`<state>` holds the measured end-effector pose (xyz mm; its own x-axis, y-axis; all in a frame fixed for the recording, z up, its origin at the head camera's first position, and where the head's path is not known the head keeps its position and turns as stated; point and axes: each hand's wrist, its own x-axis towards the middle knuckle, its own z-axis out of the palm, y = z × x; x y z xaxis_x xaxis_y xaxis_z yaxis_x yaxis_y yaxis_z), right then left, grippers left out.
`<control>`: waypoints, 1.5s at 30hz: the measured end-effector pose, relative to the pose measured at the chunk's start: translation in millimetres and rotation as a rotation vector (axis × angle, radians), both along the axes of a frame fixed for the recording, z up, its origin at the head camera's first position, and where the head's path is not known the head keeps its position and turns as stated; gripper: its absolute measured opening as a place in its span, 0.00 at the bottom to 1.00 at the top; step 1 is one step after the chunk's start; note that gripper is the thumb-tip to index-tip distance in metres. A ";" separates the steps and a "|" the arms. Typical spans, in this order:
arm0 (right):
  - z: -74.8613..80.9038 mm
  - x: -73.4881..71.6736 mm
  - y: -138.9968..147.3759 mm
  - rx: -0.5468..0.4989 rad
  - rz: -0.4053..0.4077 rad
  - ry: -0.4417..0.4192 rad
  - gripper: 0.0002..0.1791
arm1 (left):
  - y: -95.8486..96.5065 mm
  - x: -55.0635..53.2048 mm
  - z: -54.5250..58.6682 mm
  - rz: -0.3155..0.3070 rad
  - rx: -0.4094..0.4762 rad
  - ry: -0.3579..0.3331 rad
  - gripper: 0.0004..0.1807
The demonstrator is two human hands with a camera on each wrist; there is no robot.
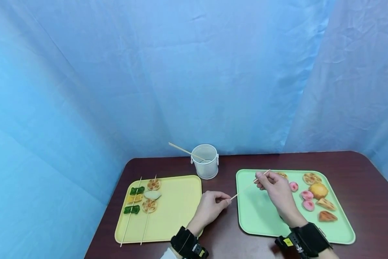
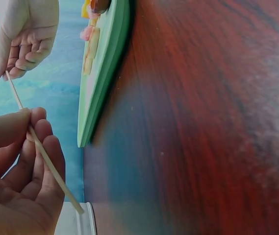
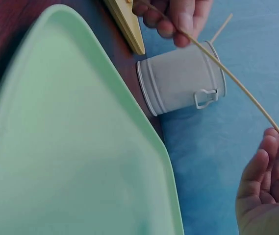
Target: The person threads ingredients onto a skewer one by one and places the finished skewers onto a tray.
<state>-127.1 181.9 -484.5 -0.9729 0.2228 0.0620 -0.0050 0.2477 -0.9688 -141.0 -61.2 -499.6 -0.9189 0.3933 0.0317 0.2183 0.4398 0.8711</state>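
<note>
Both hands hold one thin wooden skewer [image 3: 242, 88], which spans the gap between the two trays. My left hand [image 1: 210, 207] pinches it between thumb and fingers near the yellow tray's right edge. Above the left part of the green tray [image 1: 255, 219], my right hand [image 1: 278, 192] pinches the other end. No food shows on the stretch between the hands. On the yellow tray [image 1: 177, 219] lie two loaded skewers: one through green pieces [image 1: 131, 209] and a yellow piece [image 1: 135, 198], the other through lotus root slices [image 1: 149, 206] and a whitish piece [image 1: 152, 195].
Behind the trays stands a white bucket [image 1: 208, 171] with a wooden stick [image 1: 181, 148] leaning out. Loose food on the green tray's right includes pink pieces [image 1: 308, 205], a round yellow piece [image 1: 318, 191], lotus slices [image 1: 312, 178] and brownish wedges [image 1: 327, 216]. Blue cloth hangs behind the table.
</note>
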 end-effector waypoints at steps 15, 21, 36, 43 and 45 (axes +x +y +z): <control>15.1 14.9 48.6 0.195 0.125 -0.114 0.32 | -6.3 5.5 -6.1 0.065 0.150 -0.113 0.06; 15.9 21.4 67.9 0.446 0.186 -0.129 0.26 | -14.8 6.3 -7.9 0.077 0.177 -0.102 0.06; -0.6 33.6 85.5 0.718 0.351 -0.187 0.21 | -20.5 5.8 -11.9 0.081 0.178 -0.124 0.06; -3.2 37.6 87.7 0.811 0.428 -0.206 0.24 | -20.5 5.2 -11.8 0.081 0.185 -0.123 0.06; -4.0 38.9 87.2 0.840 0.438 -0.187 0.23 | -20.4 5.2 -11.3 0.078 0.192 -0.127 0.06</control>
<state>-88.2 269.1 -488.5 -0.9694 -0.2091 -0.1286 -0.1258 0.8731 -0.4711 -135.7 -81.5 -511.0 -0.9475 0.3192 -0.0185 0.0737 0.2744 0.9588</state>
